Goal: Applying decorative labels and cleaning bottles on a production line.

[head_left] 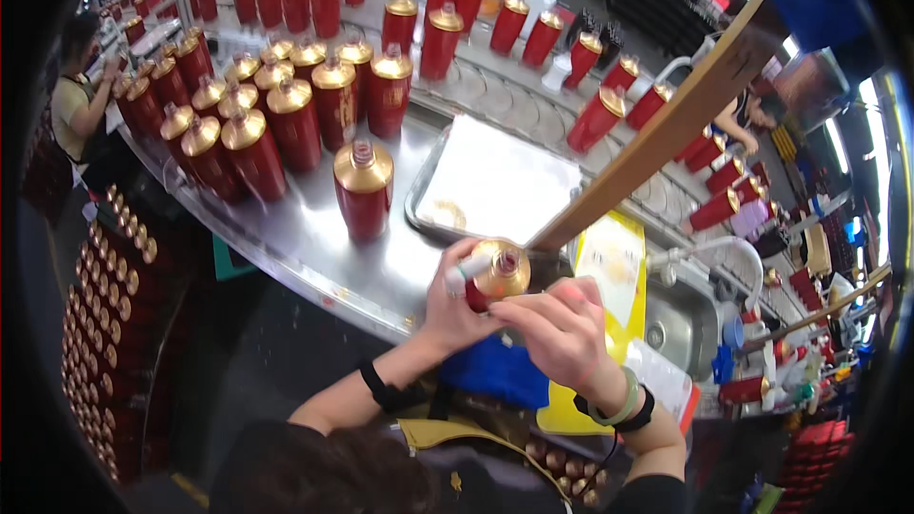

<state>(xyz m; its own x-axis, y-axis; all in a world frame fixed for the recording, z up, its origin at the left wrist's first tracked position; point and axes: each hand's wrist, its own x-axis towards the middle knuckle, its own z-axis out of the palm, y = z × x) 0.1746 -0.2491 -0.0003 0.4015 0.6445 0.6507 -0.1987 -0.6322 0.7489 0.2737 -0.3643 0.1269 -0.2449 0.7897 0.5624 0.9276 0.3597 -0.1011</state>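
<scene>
Here a red bottle with a gold shoulder (497, 276) is held at the near edge of the steel table (314, 247), just in front of the metal tray (495, 181). The left hand (452, 305) is wrapped around the bottle's body, fingers clamped on it, with a small white stick-like item (466, 271) pinned under the thumb. The right hand (557, 328) is placed just beside the bottle, fingers curled together; whether anything is pinched cannot be told. A blue cloth (495, 371) is seen below both hands. One open-necked bottle (363, 186) is stood alone nearby, a cluster of bottles (248, 114) further left.
</scene>
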